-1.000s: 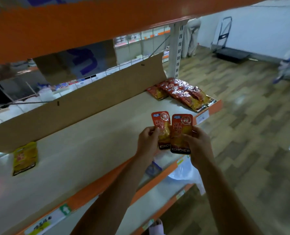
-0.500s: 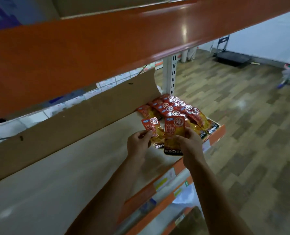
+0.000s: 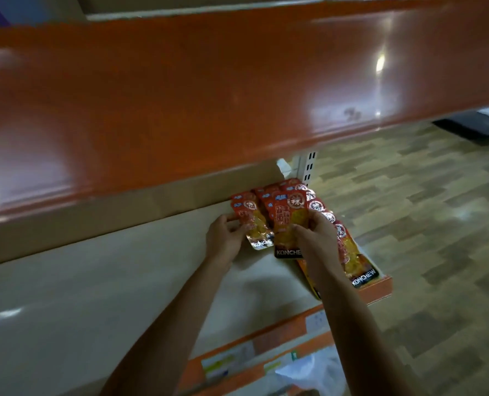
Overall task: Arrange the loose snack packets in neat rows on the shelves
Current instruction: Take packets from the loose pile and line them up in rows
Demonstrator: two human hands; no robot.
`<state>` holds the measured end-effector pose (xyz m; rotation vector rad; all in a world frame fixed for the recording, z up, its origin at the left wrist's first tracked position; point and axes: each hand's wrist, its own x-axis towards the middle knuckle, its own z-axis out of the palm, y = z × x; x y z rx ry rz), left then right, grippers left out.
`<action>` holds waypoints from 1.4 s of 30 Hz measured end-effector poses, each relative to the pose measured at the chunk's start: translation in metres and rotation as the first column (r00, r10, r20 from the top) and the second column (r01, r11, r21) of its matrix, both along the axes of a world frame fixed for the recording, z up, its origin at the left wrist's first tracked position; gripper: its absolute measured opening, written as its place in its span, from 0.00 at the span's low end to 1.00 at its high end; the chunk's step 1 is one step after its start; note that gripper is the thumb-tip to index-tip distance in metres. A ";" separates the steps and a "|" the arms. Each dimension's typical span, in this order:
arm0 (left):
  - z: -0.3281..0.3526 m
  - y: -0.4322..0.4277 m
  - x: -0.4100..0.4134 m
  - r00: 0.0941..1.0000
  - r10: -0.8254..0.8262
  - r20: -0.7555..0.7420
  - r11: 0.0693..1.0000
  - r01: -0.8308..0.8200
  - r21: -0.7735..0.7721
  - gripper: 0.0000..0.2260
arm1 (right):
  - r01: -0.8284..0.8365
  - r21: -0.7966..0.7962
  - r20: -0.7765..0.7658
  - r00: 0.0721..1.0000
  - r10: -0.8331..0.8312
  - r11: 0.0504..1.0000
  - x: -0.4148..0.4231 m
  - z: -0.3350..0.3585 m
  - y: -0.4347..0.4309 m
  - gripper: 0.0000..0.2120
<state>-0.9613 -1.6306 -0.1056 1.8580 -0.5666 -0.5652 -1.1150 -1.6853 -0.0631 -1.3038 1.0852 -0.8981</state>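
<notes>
**Head view, right end of the shelf [image 3: 129,284].** My left hand [image 3: 225,239] pinches the left packet [image 3: 251,213] at its left edge. My right hand [image 3: 318,238] grips the right packet [image 3: 283,224], with the fingers curled over its face. The two packets sit side by side just above the shelf, and the right one overlaps the left one's edge. I cannot tell whether either has touched down yet.

Just to their right, an overlapped row [image 3: 351,254] of like packets runs from the cardboard [image 3: 157,205] at the back to the front lip, partly hidden by my right wrist. More red packets show behind the held pair, under the orange beam [image 3: 209,95].

**Progress, as I judge it:** one row is laid, and a second is being set beside it with these two packets, which are still in hand. What remains is to seat and square them and release. The number of loose packets left is out of view. A pale bag [image 3: 309,368] below the shelf may hold more, but its contents cannot be seen.
</notes>
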 end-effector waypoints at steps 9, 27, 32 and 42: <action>-0.001 -0.016 -0.003 0.977 0.016 0.215 0.990 -0.045 0.132 0.12 | -0.117 -0.079 -0.076 0.991 0.111 0.990 0.002 -0.005 -0.030 0.13; 0.006 -0.019 -0.020 0.867 0.072 0.492 0.980 -0.153 0.127 0.12 | -0.249 -0.143 -0.185 0.957 0.222 0.958 0.009 -0.006 -0.045 0.13; 0.013 -0.020 -0.029 1.000 -0.011 -0.004 0.986 0.010 -0.167 0.04 | -0.325 -0.170 -0.214 0.934 0.287 0.930 0.020 -0.005 -0.039 0.16; 0.000 0.000 -0.014 0.977 0.156 -0.144 0.981 -0.170 -0.094 0.08 | -0.361 -0.383 -0.400 0.895 0.199 0.850 0.016 -0.007 -0.039 0.20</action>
